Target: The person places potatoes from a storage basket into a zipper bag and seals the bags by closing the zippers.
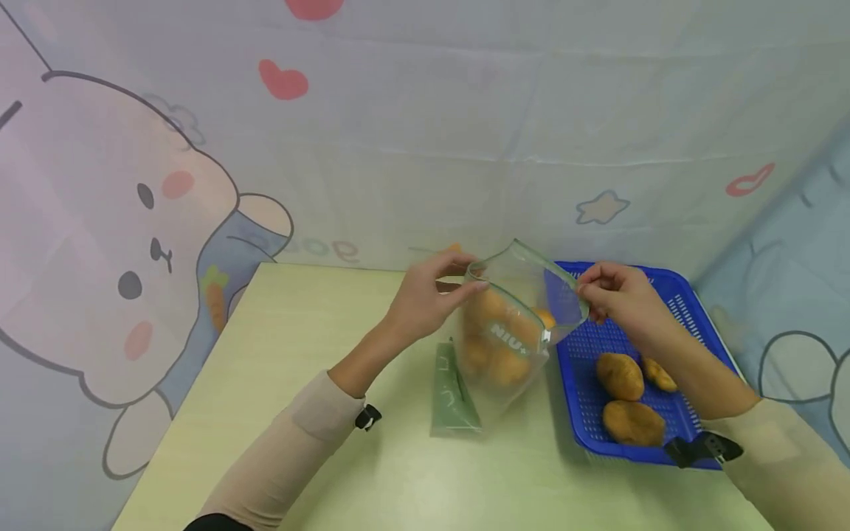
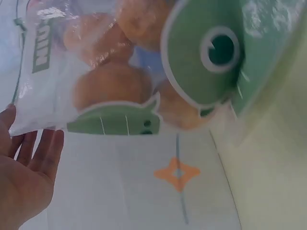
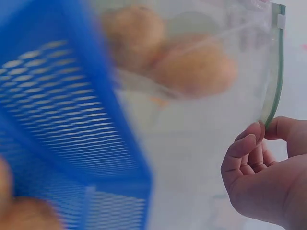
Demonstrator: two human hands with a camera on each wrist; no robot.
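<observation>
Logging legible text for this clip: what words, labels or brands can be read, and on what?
"NIU": white letters on the clear zip bag, cut off after that.
Green letters on the bag, left wrist view: too blurred to read.
Pink writing on the backdrop cloth: partly hidden, unreadable.

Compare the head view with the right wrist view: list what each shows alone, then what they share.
Only the head view shows the left hand holding the bag's rim, the green pouch on the table, and three potatoes in the basket. Only the right wrist view shows the green zip strip close up, pinched by fingertips. Both show the right hand, the clear bag of potatoes and the blue basket.
</observation>
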